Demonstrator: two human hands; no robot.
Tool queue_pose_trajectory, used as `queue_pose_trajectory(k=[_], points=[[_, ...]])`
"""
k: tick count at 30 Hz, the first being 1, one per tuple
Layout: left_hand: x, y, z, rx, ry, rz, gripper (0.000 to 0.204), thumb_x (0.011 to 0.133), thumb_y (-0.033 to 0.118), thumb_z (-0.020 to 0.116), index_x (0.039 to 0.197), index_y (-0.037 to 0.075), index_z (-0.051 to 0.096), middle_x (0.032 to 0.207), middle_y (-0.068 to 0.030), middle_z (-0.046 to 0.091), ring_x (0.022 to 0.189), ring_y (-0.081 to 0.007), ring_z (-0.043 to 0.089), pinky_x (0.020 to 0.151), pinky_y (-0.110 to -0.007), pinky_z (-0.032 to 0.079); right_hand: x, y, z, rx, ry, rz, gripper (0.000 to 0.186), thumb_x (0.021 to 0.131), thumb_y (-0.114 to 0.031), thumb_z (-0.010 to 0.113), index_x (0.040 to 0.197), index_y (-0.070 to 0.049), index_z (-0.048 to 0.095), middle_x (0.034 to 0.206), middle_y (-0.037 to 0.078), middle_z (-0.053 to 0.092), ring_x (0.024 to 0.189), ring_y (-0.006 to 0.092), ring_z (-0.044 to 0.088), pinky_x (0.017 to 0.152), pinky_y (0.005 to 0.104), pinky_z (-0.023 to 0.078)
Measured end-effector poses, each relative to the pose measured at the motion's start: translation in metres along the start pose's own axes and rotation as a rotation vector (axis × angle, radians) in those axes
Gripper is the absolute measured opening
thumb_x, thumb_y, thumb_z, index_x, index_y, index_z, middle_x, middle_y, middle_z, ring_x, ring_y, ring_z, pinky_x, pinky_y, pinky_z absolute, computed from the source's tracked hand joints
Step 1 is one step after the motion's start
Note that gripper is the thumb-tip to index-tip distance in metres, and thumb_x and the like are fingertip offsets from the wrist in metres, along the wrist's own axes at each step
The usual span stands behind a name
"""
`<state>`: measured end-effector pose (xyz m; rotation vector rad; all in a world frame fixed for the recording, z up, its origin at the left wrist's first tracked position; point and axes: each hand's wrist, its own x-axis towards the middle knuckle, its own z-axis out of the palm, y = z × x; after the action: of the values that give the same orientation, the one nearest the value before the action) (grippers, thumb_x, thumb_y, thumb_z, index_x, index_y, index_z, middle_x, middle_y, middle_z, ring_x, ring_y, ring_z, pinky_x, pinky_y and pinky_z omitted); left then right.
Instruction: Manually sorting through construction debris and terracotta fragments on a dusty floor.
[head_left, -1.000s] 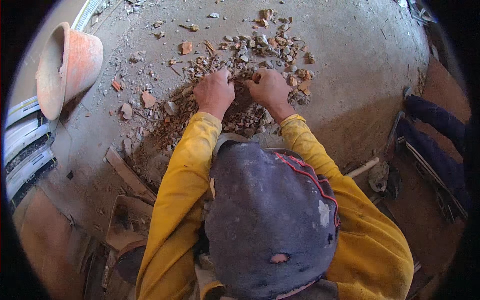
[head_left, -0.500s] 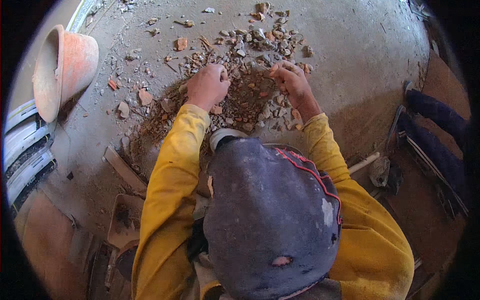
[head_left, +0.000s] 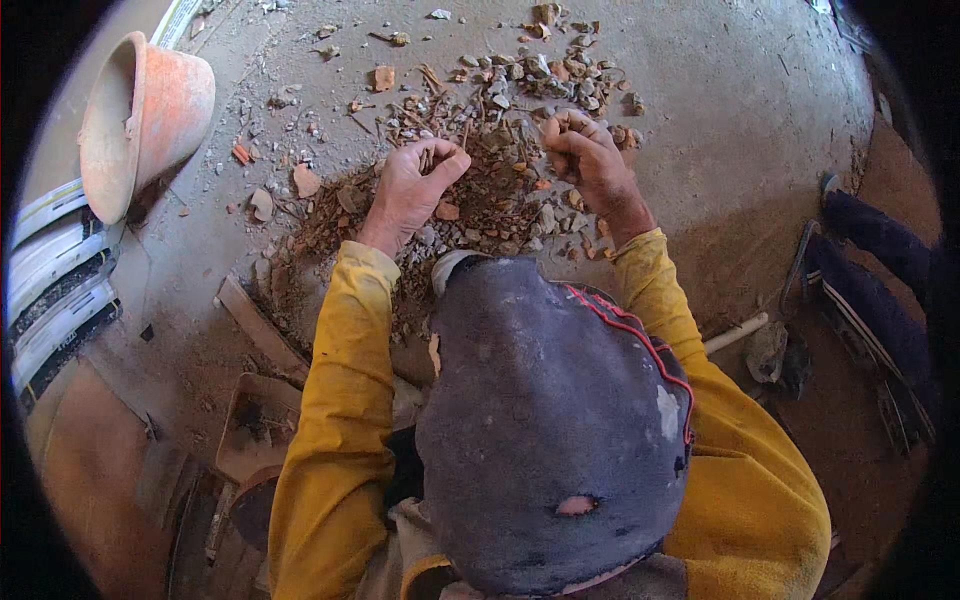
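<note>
Yellow-sleeved over rubble, pinching slivers with left hand, curled in right hand, contents unclear, right of printed packages.

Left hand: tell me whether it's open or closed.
Closed: the left hand has its fingers curled toward the thumb; whether it holds anything is unclear.

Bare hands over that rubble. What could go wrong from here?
Jagged grey and orange-brown rubble could cut the bare left hand or bare right hand. Thin brown splinter-like slivers among it might pierce skin. The yellow right sleeve might bump the pale cylindrical rod beside it.
</note>
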<state>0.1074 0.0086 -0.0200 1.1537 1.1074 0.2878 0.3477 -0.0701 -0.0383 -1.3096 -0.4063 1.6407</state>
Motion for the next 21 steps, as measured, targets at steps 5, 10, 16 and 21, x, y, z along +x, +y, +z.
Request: queue_pose_trajectory(k=[5,10,16,21], points=[[-0.009,0.002,0.004,-0.107,0.035,-0.009,0.024,0.083,0.024,0.076,0.082,0.004,0.061,0.074,0.0038,0.052,0.066,-0.0032,0.049,0.050,-0.021,0.054,-0.003,-0.003,0.013,-0.018,-0.052,-0.057,0.012,0.091,-0.012,0.058,0.102,-0.005,0.060,0.074,-0.004,0.052,0.053,0.0030,0.039,0.045,0.0193,0.032],[-0.014,-0.001,-0.008,0.086,0.044,0.099,0.031,0.083,0.027,0.076,0.073,0.007,0.054,0.070,0.0052,0.049,0.061,-0.0028,0.044,0.047,-0.019,0.043,0.001,0.007,0.005,0.380,-0.121,0.029,0.020,0.087,-0.007,0.062,0.107,-0.002,0.060,0.079,-0.002,0.058,0.055,0.0061,0.044,0.047,0.0207,0.037],[-0.027,-0.001,-0.011,-0.133,0.072,-0.051,0.022,0.092,0.025,0.066,0.085,0.005,0.063,0.069,0.0060,0.052,0.055,-0.0006,0.039,0.047,-0.019,0.030,0.040,0.016,0.023,-0.654,0.038,-0.266,0.022,0.084,-0.025,0.064,0.092,-0.004,0.066,0.072,0.000,0.060,0.059,0.0148,0.055,0.056,0.0304,0.047],[-0.038,-0.007,-0.009,-0.478,0.060,-0.073,0.022,0.096,0.020,0.060,0.107,0.001,0.064,0.072,0.0052,0.053,0.052,0.0005,0.040,0.043,-0.016,0.028,0.061,0.008,0.061,-1.367,0.358,-0.230,0.030,0.077,-0.040,0.070,0.084,-0.011,0.069,0.075,0.014,0.068,0.074,0.0352,0.067,0.065,0.0440,0.052]])
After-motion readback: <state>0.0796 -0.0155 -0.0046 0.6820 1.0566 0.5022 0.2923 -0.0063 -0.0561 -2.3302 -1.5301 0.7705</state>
